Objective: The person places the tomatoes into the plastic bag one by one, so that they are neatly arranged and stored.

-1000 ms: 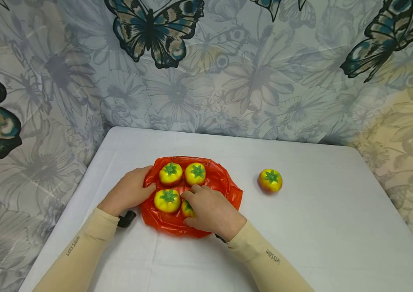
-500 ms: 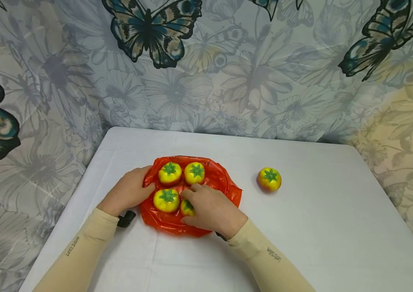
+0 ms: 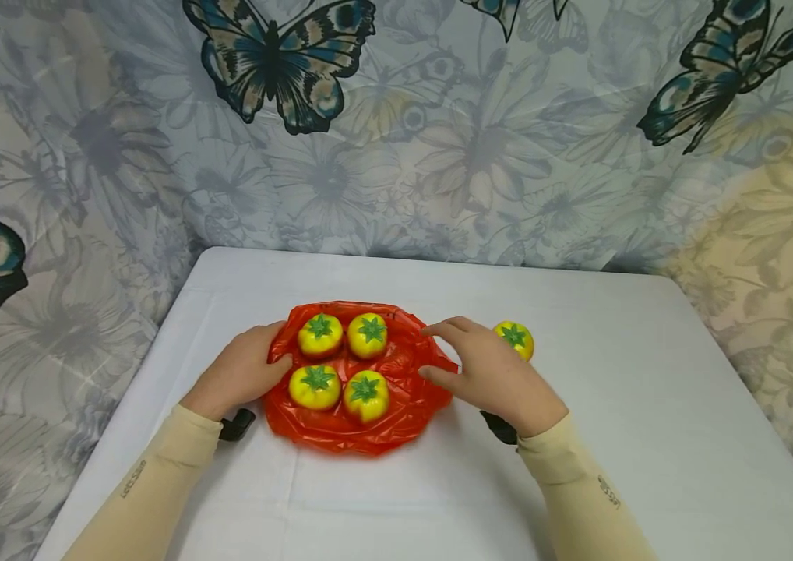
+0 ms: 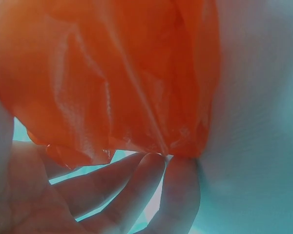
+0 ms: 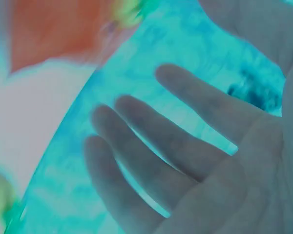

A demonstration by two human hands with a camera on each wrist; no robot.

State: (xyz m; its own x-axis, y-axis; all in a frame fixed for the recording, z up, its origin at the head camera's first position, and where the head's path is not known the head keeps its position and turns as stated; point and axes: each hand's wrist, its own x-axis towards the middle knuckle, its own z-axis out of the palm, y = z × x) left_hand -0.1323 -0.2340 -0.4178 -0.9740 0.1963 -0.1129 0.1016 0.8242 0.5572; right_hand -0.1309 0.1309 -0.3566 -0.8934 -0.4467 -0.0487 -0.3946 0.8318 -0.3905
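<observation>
In the head view a red plastic bag (image 3: 407, 389) lies spread wide on the white table. Several yellow, tomato-like fruits (image 3: 316, 387) with green star-shaped tops sit inside it. My left hand (image 3: 245, 370) holds the bag's left rim, thumb on the inner side. The left wrist view shows its fingers (image 4: 180, 190) against the bag's edge. Past the bag's right rim my right hand (image 3: 498, 374) hovers with spread fingers and nothing in them. Another fruit of the same kind (image 3: 517, 338) stands behind it, partly hidden. The right wrist view is blurred, with straight fingers (image 5: 151, 165) showing.
The white-covered table (image 3: 649, 436) extends to the right and front of the bag. Behind and to the left hangs a cloth with butterflies and flowers (image 3: 340, 179). A black wrist device (image 3: 237, 425) sits under the left wrist.
My right hand has let go of the front right fruit in the bag and moved right, toward the lone fruit. The left hand stays at the bag's rim.
</observation>
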